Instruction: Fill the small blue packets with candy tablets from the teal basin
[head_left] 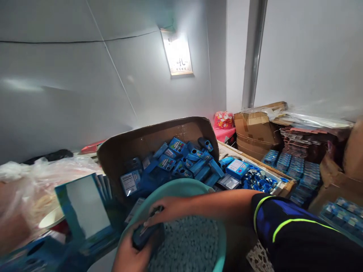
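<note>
- Left hand (132, 251): fingers wrapped round a blue box (159, 236) over white pellets (190, 241) in a turquoise basin (181, 183); right hand (167, 208): fingers bent at its top, grip too blurred to tell;
- work on it seems midway; loose boxes (177, 145) fill a carton (121, 151), neat stacks (296, 166) stand right;
- speckled floor (259, 257); grey wall (56, 102)

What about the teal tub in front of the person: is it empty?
No, a layer of many small, pale pieces shows inside the teal tub.
</note>
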A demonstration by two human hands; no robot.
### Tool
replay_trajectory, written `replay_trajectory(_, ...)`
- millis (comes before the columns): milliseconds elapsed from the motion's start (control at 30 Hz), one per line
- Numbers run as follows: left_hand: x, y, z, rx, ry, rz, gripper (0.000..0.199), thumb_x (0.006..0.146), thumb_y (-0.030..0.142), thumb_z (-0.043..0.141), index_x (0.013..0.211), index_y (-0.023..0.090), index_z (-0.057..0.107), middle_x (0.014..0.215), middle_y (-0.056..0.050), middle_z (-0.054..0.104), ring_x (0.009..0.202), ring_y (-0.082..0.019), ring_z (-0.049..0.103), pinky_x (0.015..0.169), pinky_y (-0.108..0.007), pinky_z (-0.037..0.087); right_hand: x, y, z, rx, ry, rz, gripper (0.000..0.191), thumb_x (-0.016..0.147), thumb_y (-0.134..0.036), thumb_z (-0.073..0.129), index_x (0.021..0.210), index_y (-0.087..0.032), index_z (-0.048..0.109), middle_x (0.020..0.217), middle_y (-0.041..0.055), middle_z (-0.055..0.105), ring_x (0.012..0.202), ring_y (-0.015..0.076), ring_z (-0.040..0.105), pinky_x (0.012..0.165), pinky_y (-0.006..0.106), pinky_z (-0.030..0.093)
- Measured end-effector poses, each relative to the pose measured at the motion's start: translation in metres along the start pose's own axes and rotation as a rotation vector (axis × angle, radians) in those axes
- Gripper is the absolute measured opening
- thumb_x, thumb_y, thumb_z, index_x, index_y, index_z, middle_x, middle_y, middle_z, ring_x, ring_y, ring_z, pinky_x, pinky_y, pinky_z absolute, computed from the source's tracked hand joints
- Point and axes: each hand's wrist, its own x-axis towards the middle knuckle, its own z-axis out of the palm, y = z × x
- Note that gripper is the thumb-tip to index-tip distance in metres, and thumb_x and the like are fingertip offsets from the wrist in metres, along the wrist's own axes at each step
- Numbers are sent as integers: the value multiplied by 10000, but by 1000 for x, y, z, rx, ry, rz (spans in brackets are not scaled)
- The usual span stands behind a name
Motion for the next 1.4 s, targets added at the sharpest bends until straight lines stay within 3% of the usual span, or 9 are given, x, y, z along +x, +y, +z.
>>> replay_trajectory(200, -7, 3, 2, -10, 45, -48, 635, 517, 624, 891, 965, 199, 743, 925, -98, 783, 909, -373, 751, 842, -475, 615, -2, 0, -5, 6, -4, -34, 27, 942, -217, 784, 945, -223, 758, 969, -17, 730, 969, 174, 673, 865, 249, 516)
replay_trajectory(467, -23, 11, 8, -59, 80, -51, 558, 595, 535, 846, 1020, 199, 712, 915, -76, 750, 886, -311, 718, 832, -406, 557, -4, 13, -5, 231, -34, 75, 176, 982, -229, 640, 1089, -191, 774, 943, 25, 722, 826, 172, 636, 665, 251, 494)
replay_trajectory(567, -26, 11, 8, -57, 77, -66, 575, 617, 528, 847, 1056, 189, 698, 908, -70, 741, 859, -294, 704, 798, -378, 532, -6, 11, -7, 343, -39, 125, 147, 937, -196, 655, 1031, -193, 768, 934, 36, 719, 841, 178, 643, 663, 244, 501)
replay_trajectory(800, -31, 9, 8, -35, 110, -48, 593, 645, 479, 858, 1123, 203, 639, 964, -48, 727, 849, -248, 690, 756, -314, 507, -8, 13, -2, 336, -4, 146, 113, 841, -233, 793, 940, -210, 742, 962, 31, 736, 857, 200, 659, 674, 278, 525)
replay_trajectory(933, -34, 7, 8, -63, 85, -79, 573, 694, 535, 838, 1087, 218, 568, 774, 18, 655, 648, -174, 593, 615, -249, 434, -8, 14, -2, 387, 35, 141, 125, 874, -319, 776, 904, -217, 710, 942, 37, 728, 875, 221, 681, 710, 309, 533)
replay_trajectory(1033, -34, 7, 8, -66, 42, -92, 562, 717, 563, 820, 1084, 210, 581, 731, 22, 639, 601, -158, 558, 576, -238, 400, -6, 14, -5, 420, 38, 168, 164, 879, -358, 775, 851, -218, 696, 909, 48, 725, 861, 227, 691, 760, 325, 543)
replay_trajectory(1233, -35, 12, 6, -34, 60, -72, 570, 728, 519, 814, 1172, 205, 642, 825, -10, 684, 697, -204, 645, 609, -268, 455, -6, 13, -5, 325, 13, 148, 114, 875, -313, 747, 838, -206, 733, 877, 60, 736, 875, 236, 692, 799, 337, 555)
replay_trajectory(1400, -33, 14, 7, -69, 5, -44, 515, 741, 484, 785, 1149, 184, 689, 964, -67, 747, 779, -226, 689, 672, -302, 513, -12, 7, -6, 190, 24, 73, 81, 845, -261, 740, 908, -211, 752, 928, 58, 759, 923, 261, 690, 879, 372, 554)
